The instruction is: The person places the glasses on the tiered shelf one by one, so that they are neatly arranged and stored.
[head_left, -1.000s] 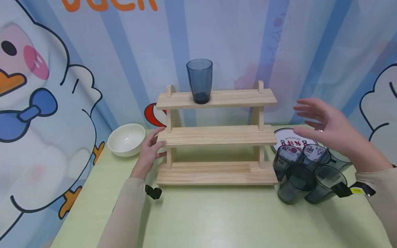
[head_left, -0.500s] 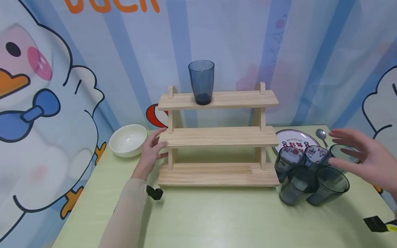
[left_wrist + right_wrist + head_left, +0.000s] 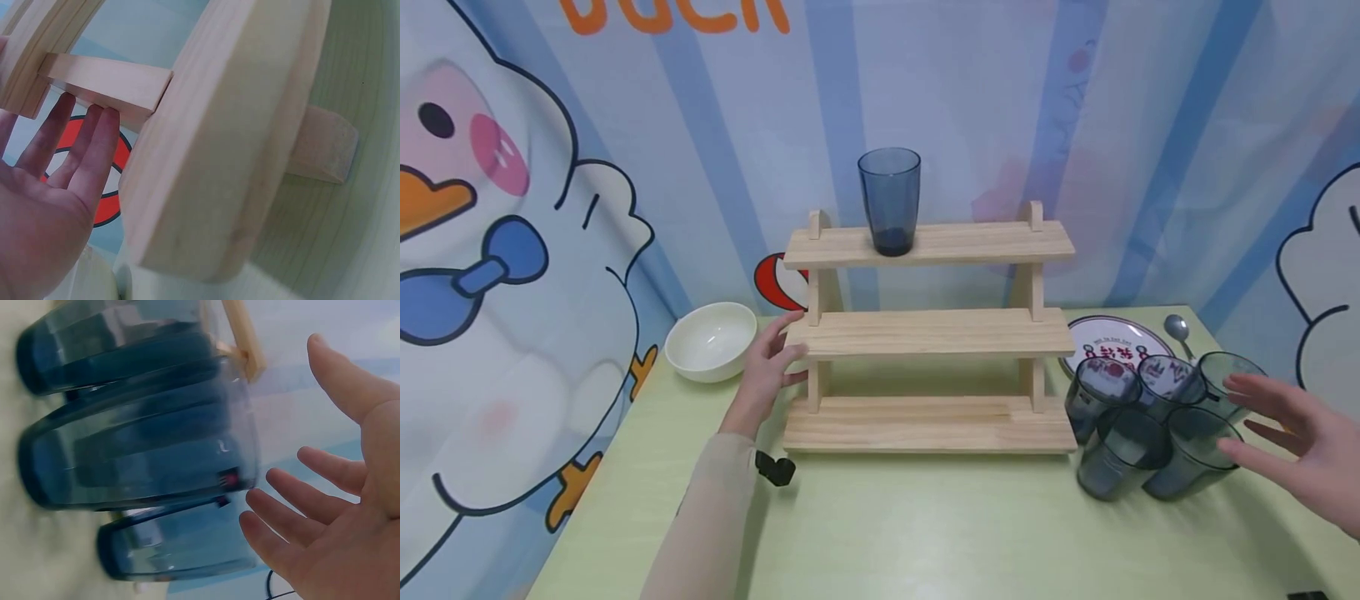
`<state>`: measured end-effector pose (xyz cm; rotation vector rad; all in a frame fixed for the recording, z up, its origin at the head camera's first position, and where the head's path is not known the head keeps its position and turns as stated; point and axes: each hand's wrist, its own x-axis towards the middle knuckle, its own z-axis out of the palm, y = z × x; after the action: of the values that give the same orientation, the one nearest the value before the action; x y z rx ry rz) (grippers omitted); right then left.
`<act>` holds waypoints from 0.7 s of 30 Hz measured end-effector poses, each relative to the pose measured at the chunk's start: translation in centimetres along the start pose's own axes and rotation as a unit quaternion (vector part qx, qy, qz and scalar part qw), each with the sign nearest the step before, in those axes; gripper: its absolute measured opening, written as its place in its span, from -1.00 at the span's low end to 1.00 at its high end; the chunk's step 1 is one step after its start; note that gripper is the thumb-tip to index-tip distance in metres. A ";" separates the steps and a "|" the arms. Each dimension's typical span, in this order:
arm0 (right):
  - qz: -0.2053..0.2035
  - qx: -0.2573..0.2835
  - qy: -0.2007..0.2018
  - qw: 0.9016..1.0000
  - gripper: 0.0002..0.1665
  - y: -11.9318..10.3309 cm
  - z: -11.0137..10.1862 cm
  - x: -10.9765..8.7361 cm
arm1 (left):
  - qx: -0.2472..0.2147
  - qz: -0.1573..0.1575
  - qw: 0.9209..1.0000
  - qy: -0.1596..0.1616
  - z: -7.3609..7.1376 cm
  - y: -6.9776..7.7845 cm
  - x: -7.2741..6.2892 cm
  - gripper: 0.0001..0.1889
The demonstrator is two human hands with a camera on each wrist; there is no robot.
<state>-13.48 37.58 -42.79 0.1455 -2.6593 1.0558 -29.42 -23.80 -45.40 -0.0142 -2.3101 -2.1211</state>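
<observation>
A three-tier wooden display shelf [image 3: 925, 332] stands on the table, with one blue-grey drinking glass [image 3: 891, 200] upright on its top tier. My left hand [image 3: 763, 379] rests against the left end of the shelf at the middle tier; in the left wrist view its extended fingers [image 3: 94, 147] touch the side upright. At the right stand several similar glasses [image 3: 1198, 454] close together. Beside them is my right hand [image 3: 1311, 454], fingers spread and holding nothing. In the right wrist view a gap shows between the fingertips and the nearest glass [image 3: 144, 437].
A white bowl [image 3: 711, 342] sits left of the shelf. Behind the glasses lie a printed plate [image 3: 1112, 333] and a metal spoon [image 3: 1177, 327]. A blue striped cloth with duck drawings [image 3: 962, 100] hangs behind the table [image 3: 925, 533].
My right hand has come down and to the right, from above the glasses to their right side, uncovering the spoon. My left hand stays at the shelf.
</observation>
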 end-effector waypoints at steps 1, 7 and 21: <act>0.004 0.004 0.001 1.000 0.02 0.3 0.1 -0.2 | 0.000 0.001 1.000 0.000 0.0 0.0 0.0 -0.38; 0.027 0.019 -0.019 0.999 0.02 1.8 1.1 -0.8 | -0.008 0.004 1.000 0.002 0.0 0.1 0.0 -0.37; 0.049 0.092 -0.021 0.994 -0.04 2.8 3.6 -1.6 | -0.005 0.000 1.000 0.002 0.0 0.0 -0.1 -0.39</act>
<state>-13.32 37.18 -47.62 0.0751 -2.6267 1.3429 -29.36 -23.75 -45.43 -0.0108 -2.2983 -2.1307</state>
